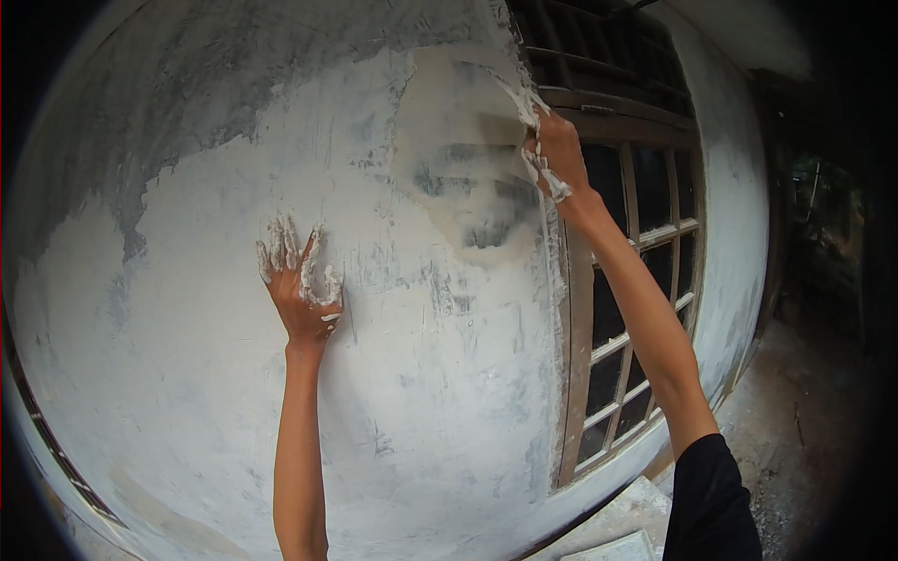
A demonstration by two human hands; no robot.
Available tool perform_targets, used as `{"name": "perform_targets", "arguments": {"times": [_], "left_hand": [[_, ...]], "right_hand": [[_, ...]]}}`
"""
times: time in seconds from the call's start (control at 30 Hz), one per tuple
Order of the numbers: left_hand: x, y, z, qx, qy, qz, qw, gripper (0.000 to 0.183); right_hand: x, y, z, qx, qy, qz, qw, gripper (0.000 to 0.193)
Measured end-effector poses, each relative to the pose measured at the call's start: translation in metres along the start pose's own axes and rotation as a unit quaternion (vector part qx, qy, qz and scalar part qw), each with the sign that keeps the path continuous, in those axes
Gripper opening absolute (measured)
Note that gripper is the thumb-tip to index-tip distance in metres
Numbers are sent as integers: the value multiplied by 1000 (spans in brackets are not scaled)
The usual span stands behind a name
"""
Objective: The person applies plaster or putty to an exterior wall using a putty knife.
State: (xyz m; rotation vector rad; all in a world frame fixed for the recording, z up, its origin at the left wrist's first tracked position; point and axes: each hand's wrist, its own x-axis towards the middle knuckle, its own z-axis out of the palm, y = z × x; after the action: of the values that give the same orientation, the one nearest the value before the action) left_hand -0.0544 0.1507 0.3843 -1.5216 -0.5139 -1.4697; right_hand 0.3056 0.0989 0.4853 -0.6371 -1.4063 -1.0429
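Observation:
My left hand lies against the wall, fingers spread and pointing up, thick white putty caked on them. Higher up, by the wall's right edge, my right hand is closed round a putty-smeared flat scraper, most of it hidden by the fingers and palm. White putty also clings to the back of that hand and the wrist. The wall wears an uneven white coat with grey showing through. Left of my right hand is a damp-looking beige and grey patch.
Just right of the wall edge stands a brown wooden window frame with dark panes and putty-marked bars. Above it are dark slats. A pale slab lies below, with rough ground at the right.

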Motion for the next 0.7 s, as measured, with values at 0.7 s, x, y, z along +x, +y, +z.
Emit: {"name": "perform_targets", "arguments": {"times": [0.7], "left_hand": [[3, 5, 3, -16, 22, -4, 1000, 62]], "right_hand": [[39, -11, -11, -54, -87, -63, 993, 43]]}}
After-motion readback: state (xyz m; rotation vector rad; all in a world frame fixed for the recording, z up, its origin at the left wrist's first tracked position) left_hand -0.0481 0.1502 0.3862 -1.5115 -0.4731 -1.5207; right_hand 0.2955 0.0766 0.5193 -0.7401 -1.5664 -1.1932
